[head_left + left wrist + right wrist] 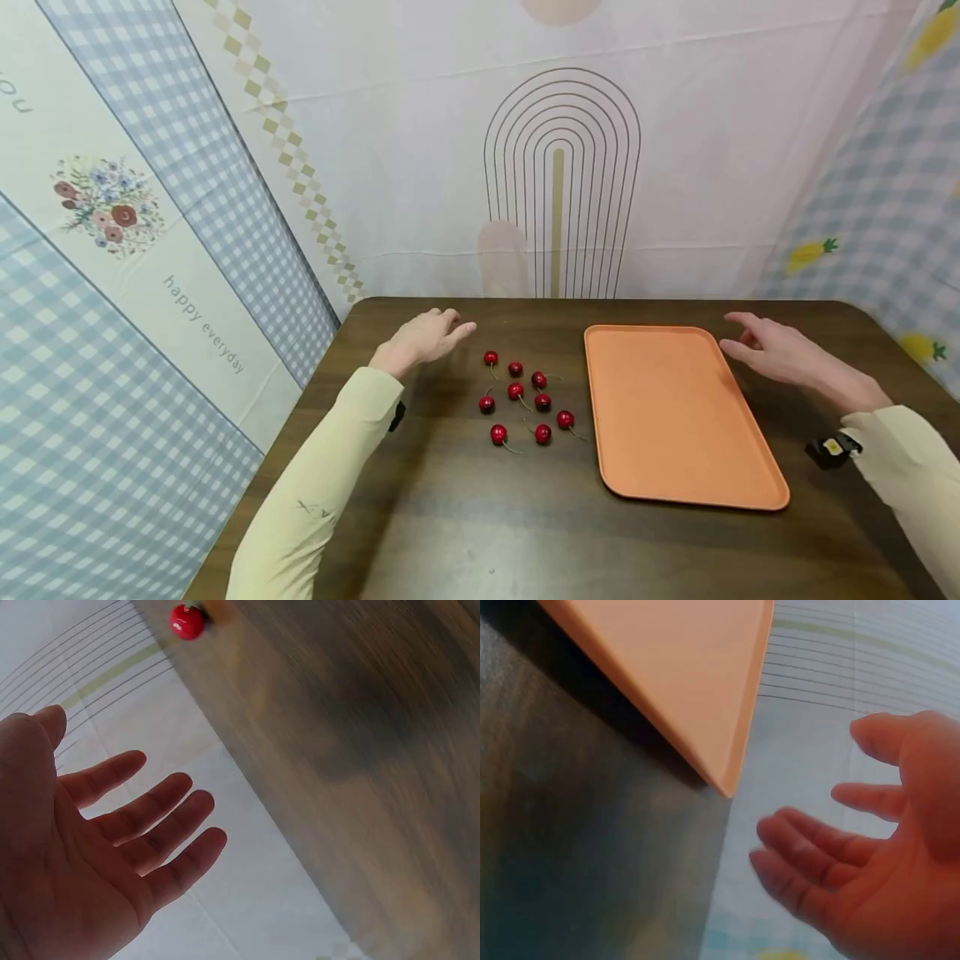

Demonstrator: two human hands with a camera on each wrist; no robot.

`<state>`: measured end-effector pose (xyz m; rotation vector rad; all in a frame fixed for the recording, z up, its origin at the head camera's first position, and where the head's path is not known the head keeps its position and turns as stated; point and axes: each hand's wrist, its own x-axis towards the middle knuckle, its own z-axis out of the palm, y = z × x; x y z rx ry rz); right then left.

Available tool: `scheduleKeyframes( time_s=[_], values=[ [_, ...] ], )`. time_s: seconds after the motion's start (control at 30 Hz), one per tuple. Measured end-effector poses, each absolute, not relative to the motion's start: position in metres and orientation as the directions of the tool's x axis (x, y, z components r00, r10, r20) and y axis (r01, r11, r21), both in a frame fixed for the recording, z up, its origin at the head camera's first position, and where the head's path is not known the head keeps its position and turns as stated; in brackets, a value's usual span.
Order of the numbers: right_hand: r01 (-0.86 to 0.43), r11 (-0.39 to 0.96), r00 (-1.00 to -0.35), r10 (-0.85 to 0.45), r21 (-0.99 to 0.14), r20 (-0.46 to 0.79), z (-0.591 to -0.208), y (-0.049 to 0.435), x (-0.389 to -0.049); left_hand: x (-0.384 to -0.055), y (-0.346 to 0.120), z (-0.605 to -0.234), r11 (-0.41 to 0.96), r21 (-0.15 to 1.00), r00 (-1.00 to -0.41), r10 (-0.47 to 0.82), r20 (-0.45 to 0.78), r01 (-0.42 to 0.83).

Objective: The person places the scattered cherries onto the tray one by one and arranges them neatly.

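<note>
At my far left hangs a blue-and-white checked cloth (67,350), printed with a bunch of flowers and the words "happy everyday". My left sleeve (315,492), pale yellow, reaches in from below, a small black device (397,415) showing at its cuff. Beyond it I hold my left hand (423,340) above the worktop (480,533), fingers apart and gently bent, the palm bare. Just to the right of it lie nine dark red cherries (516,391), loosely scattered on the brown wood, several with thin stems showing. Behind the worktop, the pale backdrop (420,183) carries a printed arch of nested lines. Right of the cherries sits an orange tray (675,417), lying flat, its rim near the closest cherry. My right hand (780,350) hovers just beside the tray's far right corner, apart from it, fingers spaced and slightly curved around nothing. A black device (832,450) sits at my right cuff (873,425); beyond, a checked cloth (877,192) shows yellow pineapples.
</note>
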<state>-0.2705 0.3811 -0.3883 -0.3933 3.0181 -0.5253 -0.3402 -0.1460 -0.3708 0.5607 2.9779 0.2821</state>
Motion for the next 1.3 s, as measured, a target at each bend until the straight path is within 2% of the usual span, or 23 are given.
scheduleKeyframes(
  time_s=[0.17,0.37,0.7,1.03,1.3],
  values=[
    [-0.172,0.887,-0.976,-0.213,-0.428,-0.049,-0.401,0.383,-0.267,-0.341,-0.138,-0.378,0.881,0.272,-0.912,0.410,-0.028,0.387],
    [-0.129,0.841,-0.967,-0.223,-0.526,-0.119,-0.413,0.384,-0.264,-0.337,-0.131,-0.389,0.872,0.320,-0.912,0.407,-0.056,0.370],
    [-0.126,0.822,-0.944,-0.271,-0.556,-0.187,-0.425,0.395,-0.255,-0.335,-0.111,-0.399,0.895,0.286,-0.900,0.400,-0.171,0.343],
    [-0.157,0.795,-0.941,-0.300,-0.586,-0.155,-0.436,0.396,-0.254,-0.333,-0.101,-0.413,0.945,0.221,-0.933,0.290,-0.215,0.242],
    [-0.159,0.784,-0.939,-0.308,-0.600,-0.155,-0.436,0.392,-0.253,-0.335,-0.104,-0.416,0.945,0.250,-0.929,0.274,-0.247,0.212]
  ],
)
